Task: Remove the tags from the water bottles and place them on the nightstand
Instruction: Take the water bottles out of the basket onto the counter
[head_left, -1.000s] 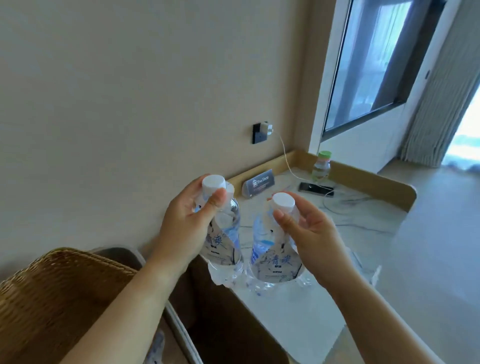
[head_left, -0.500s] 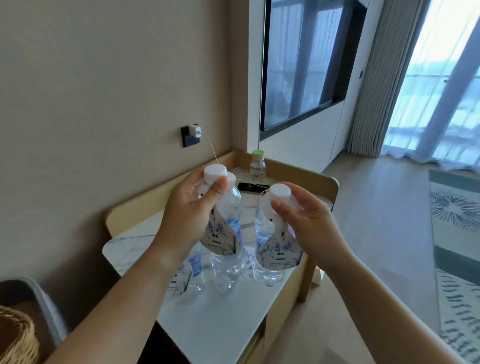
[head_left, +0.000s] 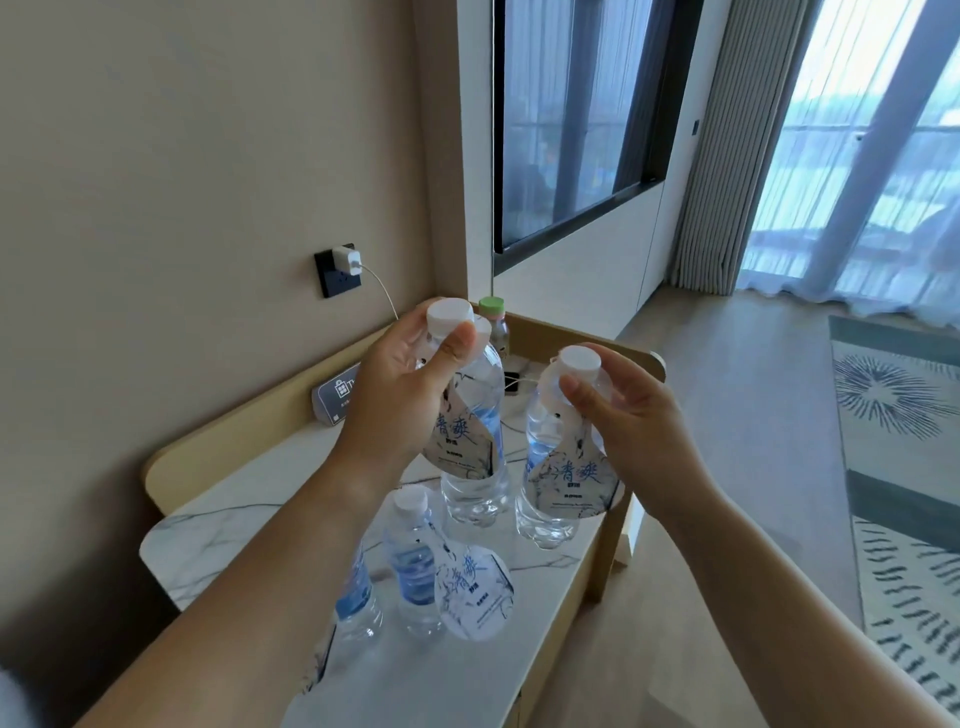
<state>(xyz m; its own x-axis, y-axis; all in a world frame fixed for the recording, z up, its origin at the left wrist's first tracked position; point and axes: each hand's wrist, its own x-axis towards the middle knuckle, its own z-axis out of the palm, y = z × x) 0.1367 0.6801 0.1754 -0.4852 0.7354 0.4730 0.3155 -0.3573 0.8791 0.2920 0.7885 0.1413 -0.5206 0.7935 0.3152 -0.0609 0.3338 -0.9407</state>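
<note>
Both hands grip tagged bottles by the neck above the nightstand (head_left: 218, 540): left hand (head_left: 400, 395) holding one bottle (head_left: 475, 441), right hand (head_left: 631, 421) another (head_left: 545, 488). Set them down upright beside the standing bottle (head_left: 415, 566), then slip each tag over its cap.

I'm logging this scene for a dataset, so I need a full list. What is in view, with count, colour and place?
held water bottles: 2, clear with white caps, over the nightstand, one in each hand
tags: 3 visible, white with blue print, hanging on bottle necks
standing water bottles: 2, clear with blue labels, near front of the top
nightstand: 1, white marbled top, light wood rim
green-capped bottle: 1, back corner
sign: 1, grey, against back rim
charger: 1, white, in dark wall socket
rug: 1, patterned, floor at right
left hand: grips bottle neck
right hand: grips bottle neck
</note>
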